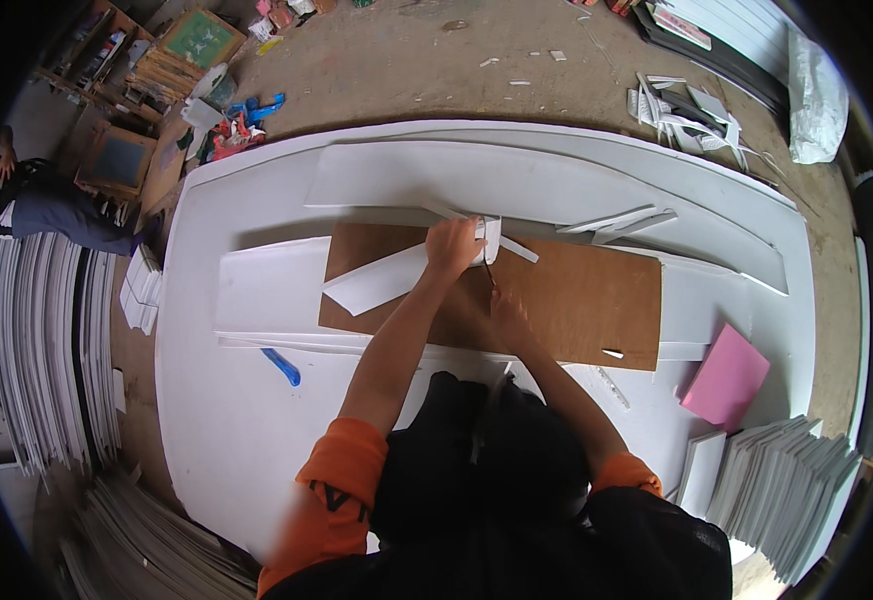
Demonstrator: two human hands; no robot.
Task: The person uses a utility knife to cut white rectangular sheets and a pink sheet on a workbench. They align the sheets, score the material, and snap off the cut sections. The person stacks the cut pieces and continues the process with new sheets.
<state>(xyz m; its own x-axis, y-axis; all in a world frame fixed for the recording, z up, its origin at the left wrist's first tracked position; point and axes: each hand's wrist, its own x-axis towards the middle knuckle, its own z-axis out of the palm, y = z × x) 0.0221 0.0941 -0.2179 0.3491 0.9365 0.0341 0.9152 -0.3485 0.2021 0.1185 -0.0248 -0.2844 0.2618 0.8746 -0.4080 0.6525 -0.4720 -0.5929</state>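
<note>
My left hand (453,247) is closed over a small white block-like piece (493,240), pressing it down at the far side of a brown board (587,290). My right hand (510,315) is closed around a slim dark tool (490,274), like a knife; its tip meets the near edge of the white piece. Most of the handle is hidden in my fingers. Under my left wrist, a white board strip (372,283) lies slantwise across the brown board. A short white offcut (521,250) rests just right of the white piece.
Long white sheets (387,170) lie beyond the brown board on the white table (217,450). A blue-handled tool (282,367) is at left; a pink pad (727,375) and stacked white panels (782,490) are at right. Another person (57,210) is at far left.
</note>
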